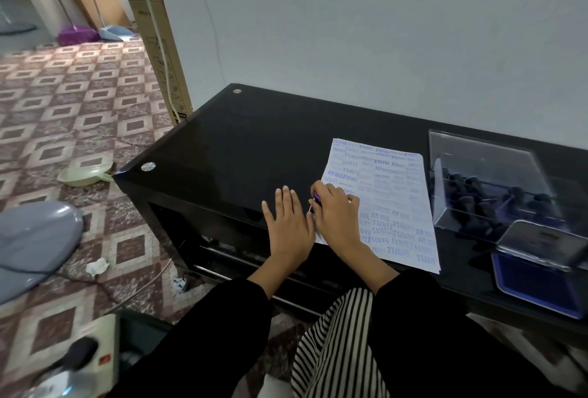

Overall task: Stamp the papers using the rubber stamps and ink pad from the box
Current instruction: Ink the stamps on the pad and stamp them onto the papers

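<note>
Left hand (288, 222) flat, fingers straight, on glossy black table (238, 143); right hand (335, 213) curled around small purple rubber stamp (316, 198) at the edge of blue-stamped white paper (397, 206).

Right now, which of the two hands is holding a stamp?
The right hand, curled round a purple stamp on the papers; the left hand lies flat, holding nothing.
</note>
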Demonstrator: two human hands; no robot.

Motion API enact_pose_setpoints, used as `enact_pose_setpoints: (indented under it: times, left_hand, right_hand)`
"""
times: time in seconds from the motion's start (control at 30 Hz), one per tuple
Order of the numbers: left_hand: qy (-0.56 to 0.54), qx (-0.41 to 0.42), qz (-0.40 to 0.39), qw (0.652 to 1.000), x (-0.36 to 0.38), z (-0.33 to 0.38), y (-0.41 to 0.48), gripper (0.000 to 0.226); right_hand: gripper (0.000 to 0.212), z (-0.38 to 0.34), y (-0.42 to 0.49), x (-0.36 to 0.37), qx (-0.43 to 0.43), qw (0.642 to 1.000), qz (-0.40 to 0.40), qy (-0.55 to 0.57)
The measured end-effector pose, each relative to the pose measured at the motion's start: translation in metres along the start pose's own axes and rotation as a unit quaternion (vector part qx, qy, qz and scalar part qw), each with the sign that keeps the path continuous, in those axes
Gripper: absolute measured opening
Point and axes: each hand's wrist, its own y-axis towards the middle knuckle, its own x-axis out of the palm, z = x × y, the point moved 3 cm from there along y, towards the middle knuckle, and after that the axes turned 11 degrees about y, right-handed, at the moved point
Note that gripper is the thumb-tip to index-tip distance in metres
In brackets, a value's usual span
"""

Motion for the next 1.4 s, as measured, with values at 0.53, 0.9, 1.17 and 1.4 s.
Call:
enact_pose_setpoints:
  times: [0.53,0.9,1.17,1.4]
  left_hand:
    - [0.02,-0.009,0.018,1.0,0.003,-0.001,0.0,0.074]
    - [0.042,0.002,-0.019,0.999,0.0,0.001,0.0,0.093]
    - [0.037,-0.001,-0.049,0.998,-0.002,-0.001,0.001,0.067]
    - [-0.091,-0.04,-0.004,0.995,-0.026,-0.004,0.009,0.044]
  right_hand:
    - [0.012,0.002,0.004,0.002,0.005,1.0,0.002,0.025]
    - [0.015,0.0,0.003,-0.001,0.006,1.0,-0.011,0.001]
    - [0.015,0.004,0.008,-0.014,0.032,0.995,-0.084,0.049]
    - [0.006,0.039,0.005,-0.07,0.094,0.962,0.007,0.256]
